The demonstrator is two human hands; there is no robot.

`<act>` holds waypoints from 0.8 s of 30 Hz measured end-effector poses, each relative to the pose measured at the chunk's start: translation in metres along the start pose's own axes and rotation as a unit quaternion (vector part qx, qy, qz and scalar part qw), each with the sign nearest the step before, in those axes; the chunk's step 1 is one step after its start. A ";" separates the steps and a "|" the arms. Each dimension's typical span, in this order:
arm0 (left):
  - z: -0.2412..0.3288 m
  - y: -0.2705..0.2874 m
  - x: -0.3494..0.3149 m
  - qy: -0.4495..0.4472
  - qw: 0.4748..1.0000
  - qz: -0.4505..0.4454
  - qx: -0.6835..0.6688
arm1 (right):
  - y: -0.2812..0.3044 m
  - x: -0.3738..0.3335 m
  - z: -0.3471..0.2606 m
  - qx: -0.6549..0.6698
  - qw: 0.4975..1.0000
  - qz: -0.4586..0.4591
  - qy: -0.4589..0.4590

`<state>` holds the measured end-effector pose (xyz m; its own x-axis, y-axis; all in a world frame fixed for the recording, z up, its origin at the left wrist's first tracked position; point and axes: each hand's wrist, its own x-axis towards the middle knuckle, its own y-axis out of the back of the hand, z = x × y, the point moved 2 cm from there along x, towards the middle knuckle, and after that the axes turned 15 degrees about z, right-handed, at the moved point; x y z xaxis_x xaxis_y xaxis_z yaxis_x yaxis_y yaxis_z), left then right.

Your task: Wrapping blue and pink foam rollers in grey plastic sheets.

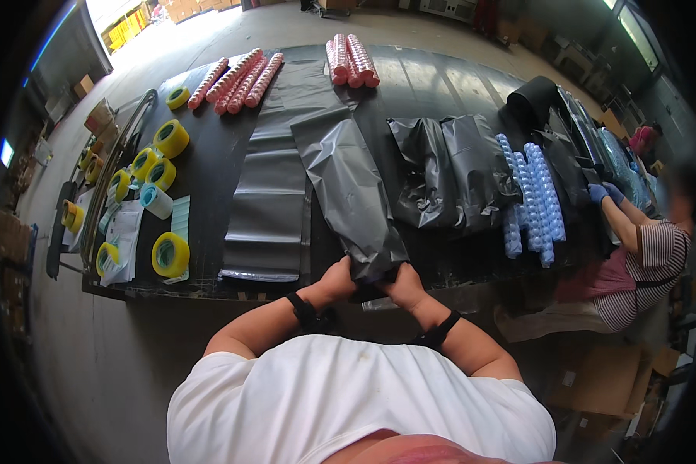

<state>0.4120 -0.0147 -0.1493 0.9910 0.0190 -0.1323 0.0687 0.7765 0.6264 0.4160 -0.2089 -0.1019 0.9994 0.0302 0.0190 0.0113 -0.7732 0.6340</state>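
Fingers of left hand (337,280) and right hand (401,286) clamped on filled grey bag (351,203) beside yellow tape rolls (170,254)

Your left hand (337,280) and right hand (401,284) grip a glossy dark grey bag (351,193) on a black table (433,85). Far off lie red-and-white stacks (351,60); at right, blue stacks (535,193). Your tape rolls (170,255) at left are yellow with teal cores. The co-worker's gloves (605,192) are blue, their shirt (648,267) striped.

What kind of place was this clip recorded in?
Probably a warehouse packing station: a long black table holds yellow tape rolls, grey plastic mailer bags and stacked pink rolls; both hands grip a filled bag.
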 end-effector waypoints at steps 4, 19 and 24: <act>0.021 -0.010 -0.006 -0.053 0.997 -0.051 0.026 | -0.014 0.025 0.037 0.055 0.989 0.058 -0.125; 0.012 0.026 0.024 0.347 0.847 -0.096 -0.391 | 0.030 0.056 0.033 0.069 0.981 -0.017 -0.182; 0.012 0.034 0.013 0.322 0.858 -0.074 -0.394 | 0.024 0.045 0.071 0.201 0.954 -0.017 -0.222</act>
<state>0.4290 0.0037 -0.1206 0.6917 0.0311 -0.7215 -0.1622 0.9802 -0.1132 0.4639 -0.2715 -0.1408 0.9130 -0.1423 -0.3824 -0.0331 -0.9599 0.2782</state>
